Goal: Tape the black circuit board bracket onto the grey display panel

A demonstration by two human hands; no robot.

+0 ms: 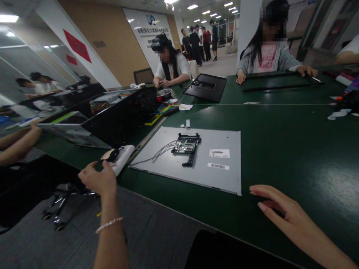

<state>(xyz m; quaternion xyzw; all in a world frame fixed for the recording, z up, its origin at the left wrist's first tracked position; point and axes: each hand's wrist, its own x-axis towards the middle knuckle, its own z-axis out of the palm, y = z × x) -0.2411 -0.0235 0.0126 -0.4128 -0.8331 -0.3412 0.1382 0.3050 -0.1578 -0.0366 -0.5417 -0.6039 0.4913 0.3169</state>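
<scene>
Could snag grey cables (162, 151) by reaching low and drag controller board (184, 147) across LCD panel (200, 175), flat on table (280, 142) between right hand (291, 215), fingers apart, and left hand (100, 177) by white box (123, 160) (can't tell grip).

Before you spreads a dark green tabletop (280, 149), a pale glare at its right. Below you lies a grey floor (157, 216), with a chair's castored base (59, 209) to the left. Ahead, you face a tan wall (109, 48) bearing a white sign panel (140, 30), a white pillar (54, 26) with a red banner (77, 45), and bright ceiling lights (193, 6).
</scene>
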